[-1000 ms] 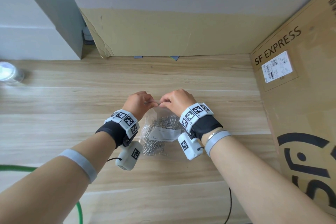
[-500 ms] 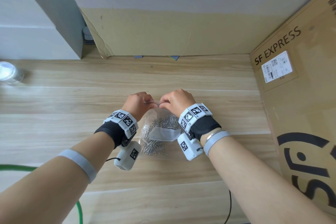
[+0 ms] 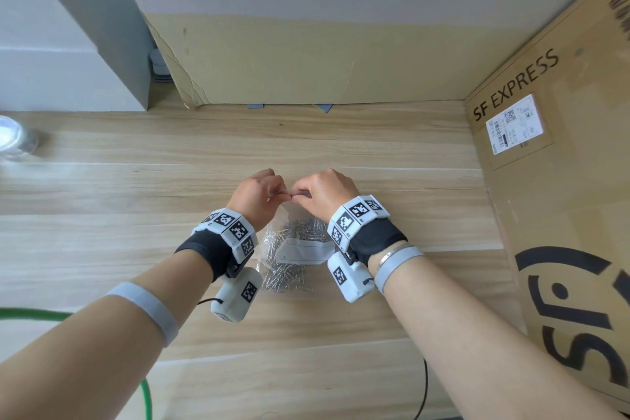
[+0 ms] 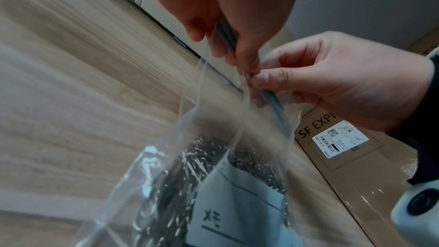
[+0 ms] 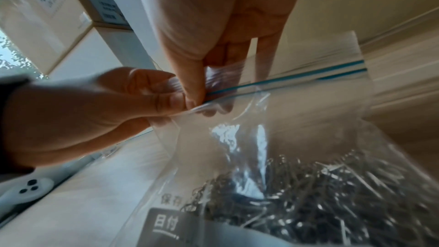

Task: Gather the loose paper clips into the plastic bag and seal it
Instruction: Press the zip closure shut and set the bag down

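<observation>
A clear zip bag (image 3: 300, 251) with a white label lies on the wooden table (image 3: 136, 187), its top lifted. A heap of silver paper clips (image 3: 301, 228) fills its lower part. My left hand (image 3: 278, 193) and right hand (image 3: 300, 194) meet at the bag's mouth, each pinching the top edge. In the left wrist view the left hand (image 4: 242, 59) and right hand (image 4: 263, 80) nip the blue zip strip (image 4: 280, 114) thumb to thumb above the clips (image 4: 190, 166). The right wrist view shows the blue zip strip (image 5: 285, 78) running right from the right hand (image 5: 192, 93) and left hand (image 5: 171, 100).
A big SF EXPRESS cardboard box (image 3: 562, 198) walls off the right side. A cardboard sheet (image 3: 306, 61) leans on the back wall. A clear bottle (image 3: 13, 136) stands at the far left. A green cable (image 3: 146, 395) and a black cable (image 3: 424, 385) run along the near edge.
Hardly anything differs. Both hands keep pinching the bag's top at the same spot, and the bag with its clips stays put.
</observation>
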Motion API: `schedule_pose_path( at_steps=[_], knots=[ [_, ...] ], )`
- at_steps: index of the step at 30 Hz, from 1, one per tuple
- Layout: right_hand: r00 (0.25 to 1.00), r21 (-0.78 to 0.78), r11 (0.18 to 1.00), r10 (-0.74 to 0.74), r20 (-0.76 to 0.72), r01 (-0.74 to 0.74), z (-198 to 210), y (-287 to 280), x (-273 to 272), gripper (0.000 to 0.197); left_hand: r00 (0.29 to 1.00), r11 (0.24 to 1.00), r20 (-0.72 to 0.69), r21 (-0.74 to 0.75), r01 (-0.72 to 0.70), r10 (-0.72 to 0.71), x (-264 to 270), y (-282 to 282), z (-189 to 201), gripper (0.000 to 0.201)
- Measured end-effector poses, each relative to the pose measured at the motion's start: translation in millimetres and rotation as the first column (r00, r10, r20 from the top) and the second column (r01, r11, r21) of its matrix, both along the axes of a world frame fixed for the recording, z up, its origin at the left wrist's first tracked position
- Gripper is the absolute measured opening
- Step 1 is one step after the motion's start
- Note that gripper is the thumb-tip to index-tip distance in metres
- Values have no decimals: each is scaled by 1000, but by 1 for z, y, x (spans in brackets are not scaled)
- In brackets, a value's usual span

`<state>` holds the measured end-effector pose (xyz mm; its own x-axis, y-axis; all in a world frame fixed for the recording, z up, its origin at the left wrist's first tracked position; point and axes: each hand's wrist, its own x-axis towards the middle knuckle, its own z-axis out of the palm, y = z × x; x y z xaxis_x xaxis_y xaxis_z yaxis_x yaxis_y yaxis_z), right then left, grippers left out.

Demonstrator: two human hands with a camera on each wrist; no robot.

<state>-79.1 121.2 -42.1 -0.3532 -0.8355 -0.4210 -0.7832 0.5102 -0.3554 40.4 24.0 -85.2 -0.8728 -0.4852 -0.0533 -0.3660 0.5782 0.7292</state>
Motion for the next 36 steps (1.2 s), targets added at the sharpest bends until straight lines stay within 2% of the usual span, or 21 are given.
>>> schedule_pose_path(
  at_steps=[5, 16, 29, 36],
  knots=[
    [997, 14, 999, 35, -73, -34, 1, -1, -4, 21, 1000, 1000, 21, -18, 23, -22, -5, -8, 2, 13],
    [991, 32, 998, -44, -126, 49, -5, 24, -33, 22, 994, 999, 106, -45, -21, 25, -5, -20, -4, 14],
    [953, 34, 960, -270, -140, 277, -6, 54, -67, 19, 986, 996, 160, -77, -36, 48, -6, -29, 1, 20],
    [941, -3, 951, -308, -139, 310, -8, 57, -68, 16, 981, 994, 180, -96, -60, 76, -11, -27, 3, 18]
  ],
)
